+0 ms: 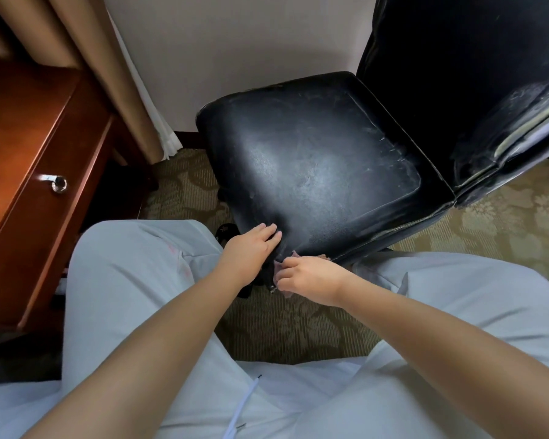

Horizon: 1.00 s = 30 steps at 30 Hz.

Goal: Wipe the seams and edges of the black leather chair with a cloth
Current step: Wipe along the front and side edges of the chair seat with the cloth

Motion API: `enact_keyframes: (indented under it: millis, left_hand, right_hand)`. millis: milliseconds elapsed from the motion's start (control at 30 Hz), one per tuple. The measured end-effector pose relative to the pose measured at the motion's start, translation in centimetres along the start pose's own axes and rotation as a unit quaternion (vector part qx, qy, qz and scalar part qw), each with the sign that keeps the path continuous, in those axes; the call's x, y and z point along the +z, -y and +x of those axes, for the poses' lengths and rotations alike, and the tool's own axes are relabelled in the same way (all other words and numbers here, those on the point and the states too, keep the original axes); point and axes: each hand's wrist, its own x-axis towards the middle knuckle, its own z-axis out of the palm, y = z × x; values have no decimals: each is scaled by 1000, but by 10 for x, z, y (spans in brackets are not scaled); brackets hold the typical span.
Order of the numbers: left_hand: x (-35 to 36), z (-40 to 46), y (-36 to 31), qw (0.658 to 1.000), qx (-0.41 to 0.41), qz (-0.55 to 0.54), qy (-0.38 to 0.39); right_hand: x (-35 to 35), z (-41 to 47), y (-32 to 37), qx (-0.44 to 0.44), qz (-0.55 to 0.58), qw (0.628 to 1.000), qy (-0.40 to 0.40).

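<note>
Your left hand [254, 245] rests flat, fingers straight, on the near corner of the black leather chair [324, 163], while your right hand [308, 277] pinches the pinkish cloth [293, 255] against that corner's seam, below the scuffed, dull-sheened seat.

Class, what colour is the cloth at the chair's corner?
Pinkish-mauve cloth, seen in the head view.

Patterned olive carpet [286, 327], black leather chair [324, 160] standing on it, wooden desk [29, 172] at its left edge
</note>
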Motion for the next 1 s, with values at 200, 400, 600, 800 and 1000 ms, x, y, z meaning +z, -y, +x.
enact_keyframes:
  millis: [200,400,600,800,1000]
  left_hand:
    - [-3,-1,0,1000,2,-2,5]
    - [-6,-2,-2,1000,-5,-4,6]
    - [-9,-3,-2,1000,-4,-21,7]
    - [-9,-2,0,1000,3,-9,7]
    - [-11,-1,1,1000,3,-25,3]
  right_hand:
    - [-2,6,6,57,14,998,7]
    - [-3,12,16,19,-16,999,30]
    - [1,-10,-1,-29,-62,997,32]
    - [-4,15,26,-13,-101,992,72]
    - [4,18,27,-30,-90,994,51]
